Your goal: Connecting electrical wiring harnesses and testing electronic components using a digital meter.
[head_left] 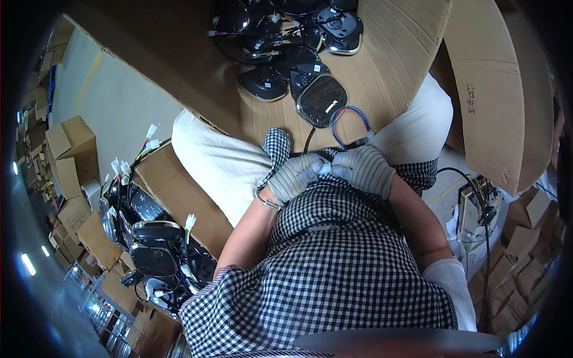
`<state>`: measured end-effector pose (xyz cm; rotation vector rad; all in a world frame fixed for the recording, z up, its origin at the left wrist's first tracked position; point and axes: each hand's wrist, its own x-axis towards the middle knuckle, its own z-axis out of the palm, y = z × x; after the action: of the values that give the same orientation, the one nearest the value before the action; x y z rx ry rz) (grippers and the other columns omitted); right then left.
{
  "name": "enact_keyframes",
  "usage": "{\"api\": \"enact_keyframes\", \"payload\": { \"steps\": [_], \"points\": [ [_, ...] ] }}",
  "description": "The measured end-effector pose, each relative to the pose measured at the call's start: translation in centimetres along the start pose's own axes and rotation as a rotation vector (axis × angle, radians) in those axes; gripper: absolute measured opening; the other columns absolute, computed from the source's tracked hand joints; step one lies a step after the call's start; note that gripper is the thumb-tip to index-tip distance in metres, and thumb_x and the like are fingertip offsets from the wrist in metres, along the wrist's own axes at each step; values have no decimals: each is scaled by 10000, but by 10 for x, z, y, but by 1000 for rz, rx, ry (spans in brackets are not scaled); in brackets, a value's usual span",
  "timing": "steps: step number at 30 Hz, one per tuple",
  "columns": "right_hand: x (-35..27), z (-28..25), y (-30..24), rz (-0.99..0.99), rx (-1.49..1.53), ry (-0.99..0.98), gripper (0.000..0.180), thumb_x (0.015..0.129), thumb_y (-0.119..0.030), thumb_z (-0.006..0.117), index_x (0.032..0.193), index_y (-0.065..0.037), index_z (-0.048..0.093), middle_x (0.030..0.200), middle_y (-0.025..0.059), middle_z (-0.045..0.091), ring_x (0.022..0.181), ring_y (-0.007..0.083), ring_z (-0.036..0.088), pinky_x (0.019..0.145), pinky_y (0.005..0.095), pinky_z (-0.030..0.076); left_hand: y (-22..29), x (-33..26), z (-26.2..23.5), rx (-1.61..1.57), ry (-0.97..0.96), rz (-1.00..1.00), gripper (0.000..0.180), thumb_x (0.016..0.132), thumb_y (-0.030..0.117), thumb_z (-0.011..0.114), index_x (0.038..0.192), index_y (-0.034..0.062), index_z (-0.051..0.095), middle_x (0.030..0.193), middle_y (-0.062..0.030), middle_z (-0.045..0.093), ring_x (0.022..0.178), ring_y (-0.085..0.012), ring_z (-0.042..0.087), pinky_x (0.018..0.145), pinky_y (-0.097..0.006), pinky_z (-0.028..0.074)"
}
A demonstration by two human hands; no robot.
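My left hand, in a striped knit glove with a bracelet at its wrist, meets my gloved right hand in front of my checkered apron. The fingers of both are closed on a small white connector between them. A loop of blue and red wires rises by my right hand, its far end hidden. Just beyond lies a rounded square black unit with a glossy face, on the cardboard of an open box. A dark cable runs down from it toward my hands.
More black units with wires and white plugs lie in the big carton. At left, another carton stands beside a heap of similar units. A black cable hangs at right near a small wired device.
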<state>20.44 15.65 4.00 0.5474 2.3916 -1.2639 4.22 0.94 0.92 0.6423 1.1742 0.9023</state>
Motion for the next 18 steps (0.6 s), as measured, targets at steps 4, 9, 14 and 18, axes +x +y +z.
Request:
{"api": "enact_keyframes", "payload": {
  "steps": [4,9,14,18],
  "points": [
    [3,2,7,1,13,-31,322,875,-377,503,862,-97,662,810,115,662,772,310,637,716,449,475,0,1,-2,96,6,8,374,977,358,453,1018,26,619,807,17,545,689,-84,437,627,-220,374],
    [6,0,9,-21,15,-44,324,877,-378,499,863,-96,657,809,120,661,775,316,637,714,451,476,-6,4,-3,53,1,24,348,985,329,442,1016,28,614,863,-9,577,742,-88,473,671,-216,400],
    [0,-2,9,-66,8,-14,315,887,-359,490,856,-91,653,804,118,659,758,311,634,703,448,477,1,5,-2,174,-18,77,333,990,310,440,1053,28,605,902,-18,594,789,-100,506,715,-238,423],
    [-12,-9,8,-232,282,216,254,882,-289,526,867,-65,647,759,110,643,668,289,614,629,383,482,37,1,7,63,-16,21,324,956,326,512,1083,42,605,907,-38,610,799,-140,543,748,-272,439]
  ]
}}
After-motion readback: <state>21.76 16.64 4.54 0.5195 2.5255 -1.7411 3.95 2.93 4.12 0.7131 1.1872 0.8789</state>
